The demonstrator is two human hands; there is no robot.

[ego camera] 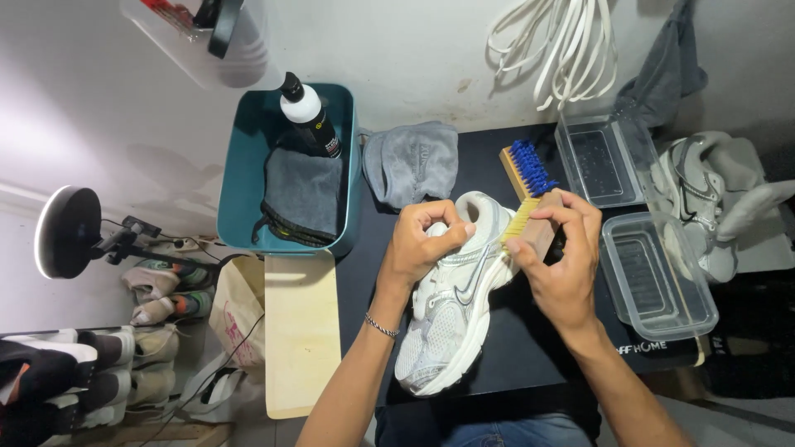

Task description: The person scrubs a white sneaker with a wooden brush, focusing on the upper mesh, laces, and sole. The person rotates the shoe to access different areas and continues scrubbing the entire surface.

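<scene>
At the far left stood a teal bin (240,178) containing a folded grey cloth (304,192) and a black bottle (309,122). At the centre, on the black mat (513,339), my left hand (421,246) gripped the heel of the white sneaker (451,310). To its right, my right hand (563,257) clasped a wooden brush (527,199), bristles touching the sneaker's collar, with two clear plastic tubs (658,281) further right.

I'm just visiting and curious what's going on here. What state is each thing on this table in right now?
White sneaker: on its side, gripped by the left hand.
Wooden brush: held by the right hand, bristles against the sneaker.
Spray bottle: upright in the teal bin, capped.
Dark cloth: folded in the bin.
Two clear containers: open, lidless.
</scene>
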